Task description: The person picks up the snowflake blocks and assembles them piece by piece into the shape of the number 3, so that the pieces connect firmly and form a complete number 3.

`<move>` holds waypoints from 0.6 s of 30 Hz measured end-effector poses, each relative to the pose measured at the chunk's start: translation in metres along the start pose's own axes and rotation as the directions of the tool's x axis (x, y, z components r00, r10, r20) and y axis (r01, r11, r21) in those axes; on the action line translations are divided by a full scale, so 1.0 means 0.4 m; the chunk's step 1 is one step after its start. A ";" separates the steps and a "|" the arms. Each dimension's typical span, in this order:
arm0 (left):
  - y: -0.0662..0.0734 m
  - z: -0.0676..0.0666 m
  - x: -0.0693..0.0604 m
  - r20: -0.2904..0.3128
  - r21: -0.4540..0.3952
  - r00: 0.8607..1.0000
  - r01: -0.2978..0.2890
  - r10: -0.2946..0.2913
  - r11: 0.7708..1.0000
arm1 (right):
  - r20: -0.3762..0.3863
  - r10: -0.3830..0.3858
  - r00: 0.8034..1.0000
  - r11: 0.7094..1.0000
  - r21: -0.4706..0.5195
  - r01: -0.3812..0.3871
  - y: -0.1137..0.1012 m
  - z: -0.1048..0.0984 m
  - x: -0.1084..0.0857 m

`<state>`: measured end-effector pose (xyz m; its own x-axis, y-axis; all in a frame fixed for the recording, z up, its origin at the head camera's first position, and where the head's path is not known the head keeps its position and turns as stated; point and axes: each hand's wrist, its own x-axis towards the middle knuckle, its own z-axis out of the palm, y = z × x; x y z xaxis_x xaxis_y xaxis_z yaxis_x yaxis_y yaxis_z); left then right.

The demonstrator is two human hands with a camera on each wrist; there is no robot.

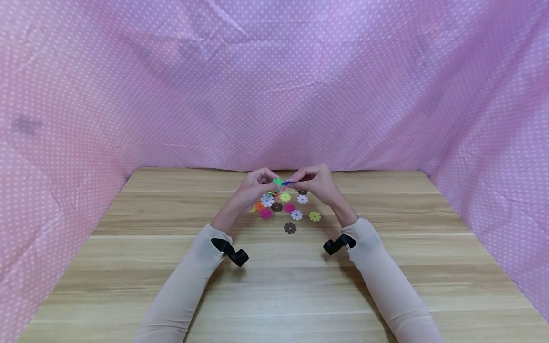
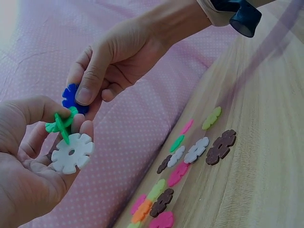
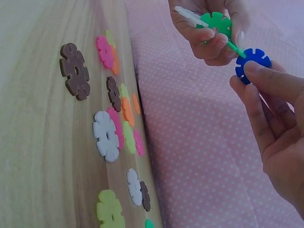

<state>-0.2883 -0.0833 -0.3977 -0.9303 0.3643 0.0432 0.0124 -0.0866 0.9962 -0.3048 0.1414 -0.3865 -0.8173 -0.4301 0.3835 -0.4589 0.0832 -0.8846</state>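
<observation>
My left hand [image 2: 33, 156] pinches a joined cluster of notched discs above the table: green discs [image 3: 217, 24] set at an angle to each other and a white disc [image 2: 72, 153]. Between the thumb and fingers of my right hand [image 3: 278, 102] is a blue notched disc [image 3: 253, 64]. In the right wrist view the blue disc's edge meets the edge of a green disc; whether their notches interlock I cannot tell. Both hands [image 1: 250, 190] are close together over the loose discs, fingertips nearly meeting in the head view.
Several loose discs lie flat on the wooden table [image 1: 274, 295] below the hands, among them a brown one [image 1: 289, 228], a yellow one [image 1: 315, 216], a white one [image 1: 296, 215] and a pink one [image 1: 266, 213]. A pink dotted cloth [image 1: 274, 95] hangs behind and beside the table.
</observation>
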 end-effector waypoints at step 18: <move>0.007 0.005 -0.006 0.056 -0.043 0.998 -0.020 0.023 0.999 | 0.020 -0.010 1.000 1.000 -0.025 0.010 -0.017 -0.002 -0.001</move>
<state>-0.2854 -0.0824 -0.3949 -0.9075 0.4140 0.0702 0.0156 -0.1338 0.9909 -0.3015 0.1416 -0.3804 -0.8057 -0.4487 0.3866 -0.4758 0.1015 -0.8737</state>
